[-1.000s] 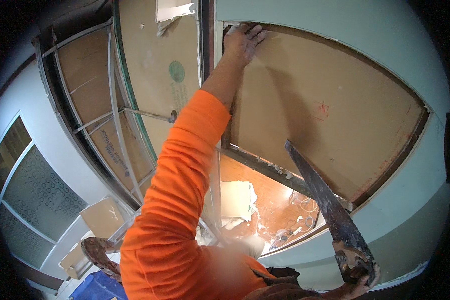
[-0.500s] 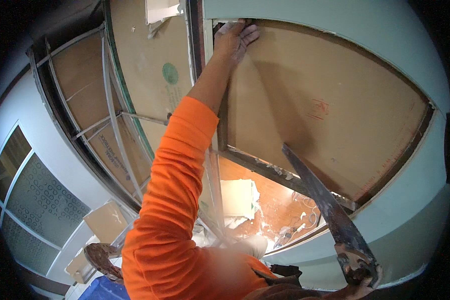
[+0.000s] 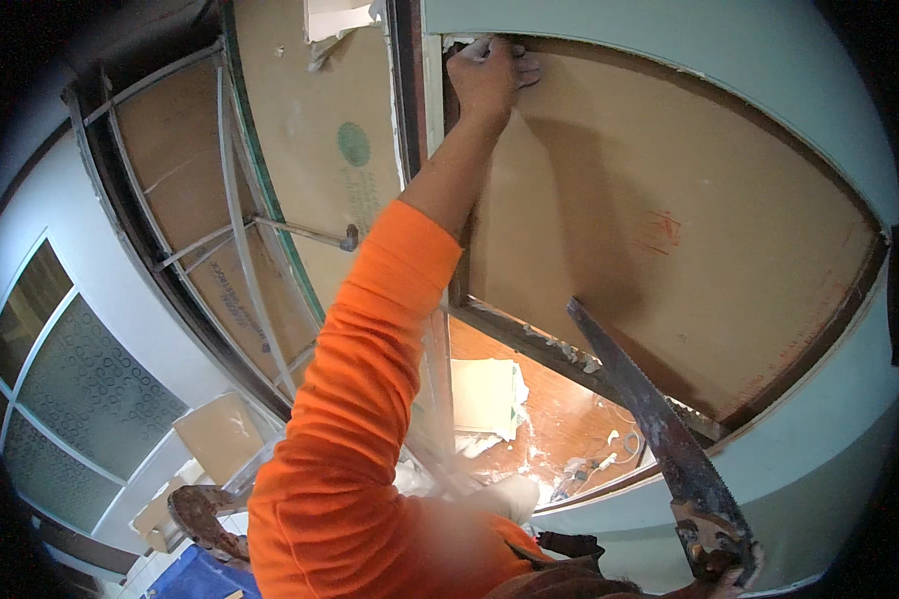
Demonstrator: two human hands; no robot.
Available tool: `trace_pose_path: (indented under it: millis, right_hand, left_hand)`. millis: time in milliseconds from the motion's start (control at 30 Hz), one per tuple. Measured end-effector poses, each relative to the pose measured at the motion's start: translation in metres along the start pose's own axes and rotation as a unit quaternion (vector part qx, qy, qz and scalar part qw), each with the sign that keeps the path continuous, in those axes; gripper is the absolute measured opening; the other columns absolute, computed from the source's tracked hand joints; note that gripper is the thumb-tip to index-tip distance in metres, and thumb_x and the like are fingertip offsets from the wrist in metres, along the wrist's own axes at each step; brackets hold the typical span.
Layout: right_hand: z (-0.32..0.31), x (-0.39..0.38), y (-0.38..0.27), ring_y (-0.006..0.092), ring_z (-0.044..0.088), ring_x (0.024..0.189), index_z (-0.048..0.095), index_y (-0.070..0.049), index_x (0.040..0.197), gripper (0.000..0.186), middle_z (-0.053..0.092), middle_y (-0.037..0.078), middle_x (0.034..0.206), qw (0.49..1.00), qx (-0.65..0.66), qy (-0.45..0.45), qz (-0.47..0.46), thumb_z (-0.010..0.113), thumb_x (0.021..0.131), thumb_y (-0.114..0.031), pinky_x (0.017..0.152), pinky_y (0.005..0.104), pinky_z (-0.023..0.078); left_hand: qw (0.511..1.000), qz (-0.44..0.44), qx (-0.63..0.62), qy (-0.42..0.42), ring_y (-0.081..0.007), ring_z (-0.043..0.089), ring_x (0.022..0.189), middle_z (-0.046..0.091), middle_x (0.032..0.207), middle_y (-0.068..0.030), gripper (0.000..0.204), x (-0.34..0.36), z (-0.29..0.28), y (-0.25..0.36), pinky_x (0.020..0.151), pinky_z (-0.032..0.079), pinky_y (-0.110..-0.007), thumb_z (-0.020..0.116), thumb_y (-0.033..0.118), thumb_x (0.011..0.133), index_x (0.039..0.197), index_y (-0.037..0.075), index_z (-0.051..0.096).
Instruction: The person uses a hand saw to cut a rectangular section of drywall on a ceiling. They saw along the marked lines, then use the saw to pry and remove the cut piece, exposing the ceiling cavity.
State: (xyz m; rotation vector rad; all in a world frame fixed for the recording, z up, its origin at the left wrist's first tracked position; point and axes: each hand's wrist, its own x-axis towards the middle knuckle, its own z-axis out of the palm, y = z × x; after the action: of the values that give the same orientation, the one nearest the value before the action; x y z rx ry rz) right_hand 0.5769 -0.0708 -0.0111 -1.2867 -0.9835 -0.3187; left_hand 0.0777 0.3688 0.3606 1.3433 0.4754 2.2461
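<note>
My left hand point(image 3: 485, 78), dusty white, reaches up to the top left corner of a framed wall opening. Its fingers are curled in against the board's edge; whatever they grip is hidden. Behind it lies a brown paper-faced board point(image 3: 609, 190) with faint red print, and a green-grey panel point(image 3: 609, 25) borders it above. At the lower right my right hand point(image 3: 737, 577), partly cut off by the picture's edge, is closed round the handle of a handsaw point(image 3: 654, 424). The stained blade points up and left, its tip in front of the board's lower part.
A dark metal rail point(image 3: 539, 344) crosses below the board. Through the gap under it show a wooden floor point(image 3: 549, 424), pale board pieces point(image 3: 482, 396) and a cable. Metal framing point(image 3: 232, 170) and a patterned glass window point(image 3: 90, 389) stand left, above a blue thing point(image 3: 202, 579).
The view has shifted slightly, so the wall and window sit further right. My left hand stays at the corner with its fingers a little more curled. The saw is held nearly as before.
</note>
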Motion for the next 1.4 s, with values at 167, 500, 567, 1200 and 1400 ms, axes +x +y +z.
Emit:
trace_pose_path:
  millis: [167, 500, 567, 1200, 1400]
  right_hand:
    - [-0.002, -0.011, 0.009, 0.0262, 0.065, 0.095, 0.058, 0.010, 0.125, 0.081, 0.069, 0.022, 0.107, 1.000, 0.008, 0.011, 0.009, 0.063, 0.090, -0.063, 0.084, 0.0426, 0.053]
    - [0.028, -0.001, -0.007, 0.0235, 0.064, 0.092, 0.059, 0.005, 0.120, 0.071, 0.068, 0.017, 0.102, 0.987, 0.135, -0.083, 0.018, 0.069, 0.089, -0.058, 0.077, 0.0377, 0.052]
    - [0.029, -0.003, -0.021, 0.0215, 0.063, 0.089, 0.060, 0.003, 0.116, 0.065, 0.068, 0.015, 0.098, 0.980, 0.168, -0.090, 0.050, 0.071, 0.088, -0.055, 0.074, 0.0358, 0.051]
    - [-0.019, -0.015, -0.096, 0.0189, 0.062, 0.081, 0.064, -0.002, 0.104, 0.069, 0.063, 0.009, 0.094, 0.996, 0.086, -0.023, 0.032, 0.086, 0.071, -0.058, 0.074, 0.0324, 0.050]
    - [-0.030, -0.032, -0.085, 0.0194, 0.062, 0.084, 0.057, -0.005, 0.114, 0.074, 0.063, 0.010, 0.098, 0.996, 0.085, 0.008, 0.020, 0.087, 0.071, -0.058, 0.075, 0.0332, 0.052]
  left_hand:
    - [0.934, 0.151, 0.310, 0.096, -0.0235, 0.065, 0.061, 0.065, 0.064, -0.0168, 0.026, 0.005, 0.011, -0.005, 0.063, 0.052, -0.041, 0.060, 0.011, 0.089, 0.074, -0.009, 0.064]
    - [0.888, 0.113, 0.439, 0.075, -0.0457, 0.069, 0.079, 0.067, 0.078, -0.0327, 0.040, 0.010, -0.040, 0.012, 0.077, 0.055, -0.047, 0.075, 0.027, 0.081, 0.079, -0.012, 0.068]
    - [0.878, 0.090, 0.467, 0.055, -0.0461, 0.070, 0.081, 0.067, 0.079, -0.0332, 0.043, 0.004, -0.036, 0.017, 0.079, 0.055, -0.047, 0.075, 0.030, 0.080, 0.080, -0.012, 0.069]
    - [0.966, -0.004, 0.257, 0.012, -0.0290, 0.070, 0.081, 0.071, 0.092, -0.0165, 0.043, 0.055, -0.080, 0.001, 0.072, 0.054, -0.040, 0.063, 0.030, 0.099, 0.111, -0.011, 0.062]
    - [0.803, 0.162, 0.573, -0.039, -0.0471, 0.069, 0.087, 0.065, 0.083, -0.0374, 0.050, 0.034, -0.053, 0.020, 0.079, 0.053, -0.049, 0.055, 0.034, 0.099, 0.091, -0.013, 0.068]
